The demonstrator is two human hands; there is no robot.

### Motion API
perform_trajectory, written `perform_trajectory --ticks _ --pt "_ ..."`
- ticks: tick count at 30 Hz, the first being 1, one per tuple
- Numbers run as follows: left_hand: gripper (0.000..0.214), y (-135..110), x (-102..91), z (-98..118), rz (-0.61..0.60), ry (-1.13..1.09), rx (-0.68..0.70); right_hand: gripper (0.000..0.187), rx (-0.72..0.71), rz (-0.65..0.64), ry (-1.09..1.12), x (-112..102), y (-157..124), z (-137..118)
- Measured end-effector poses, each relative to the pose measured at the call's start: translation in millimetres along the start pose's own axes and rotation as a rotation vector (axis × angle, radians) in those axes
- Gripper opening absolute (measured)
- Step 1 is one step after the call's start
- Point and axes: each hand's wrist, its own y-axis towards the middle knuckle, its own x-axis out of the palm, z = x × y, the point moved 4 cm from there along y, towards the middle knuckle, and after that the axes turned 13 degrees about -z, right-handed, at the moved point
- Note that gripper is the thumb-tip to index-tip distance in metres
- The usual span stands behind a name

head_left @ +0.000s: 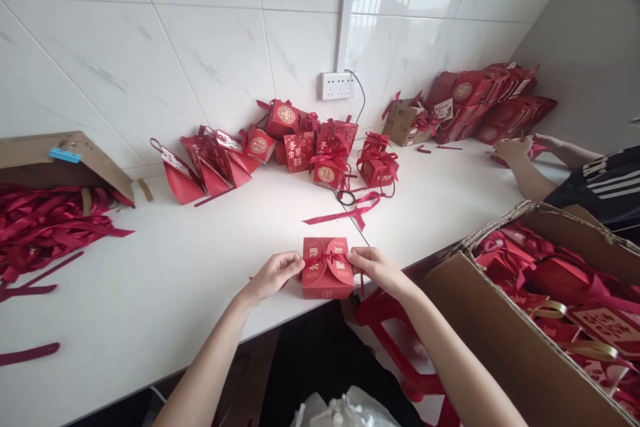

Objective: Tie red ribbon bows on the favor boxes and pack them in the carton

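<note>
A red gift box (327,285) with gold lettering sits at the table's front edge, its curved top flaps folded together. A dark red ribbon (330,257) crosses the top and is knotted or looped at the middle. My left hand (277,273) pinches the ribbon at the box's left side. On the right side my right hand (374,265) pinches the ribbon's other part, and a loose tail hangs below it. Beyond the box, a loose red ribbon (345,213) lies on the white table (240,233).
Finished-looking red boxes (327,173) and pointed red bags (185,177) stand along the wall. A carton of ribbons (55,213) is at left. At right stand a large carton (450,307) of red packages and a red stool (395,340). Another person's hands (520,147) work at far right.
</note>
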Motion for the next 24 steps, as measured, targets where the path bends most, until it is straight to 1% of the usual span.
perform_trajectory --ticks 2,5,10,13,17,20,24 --pt "0.042 1 0.8 -5 0.024 -0.13 0.021 0.044 -0.035 0.017 0.057 -2 -1 4" --pt "0.044 1 1.5 -9 0.017 -0.218 0.034 0.045 -0.04 0.047 0.002 -8 -2 6" --pt "0.045 2 -5.0 -13 -0.024 -0.182 0.056 0.048 -0.03 0.07 -0.119 -17 -5 2" --pt "0.046 3 -8.6 -19 -0.017 -0.167 0.059 0.048 -0.023 0.054 -0.145 -17 -5 1" --pt "0.048 4 -6.0 -22 0.018 -0.161 0.064 0.049 -0.001 0.032 -0.128 -18 -5 2" --pt "0.045 2 -2.6 -17 0.044 -0.157 0.07 0.045 0.004 -0.013 -0.164 -17 -9 -8" --pt "0.04 -4 -2.0 -9 0.044 -0.13 0.058 0.036 -0.066 -0.075 -0.177 -8 -19 -36"
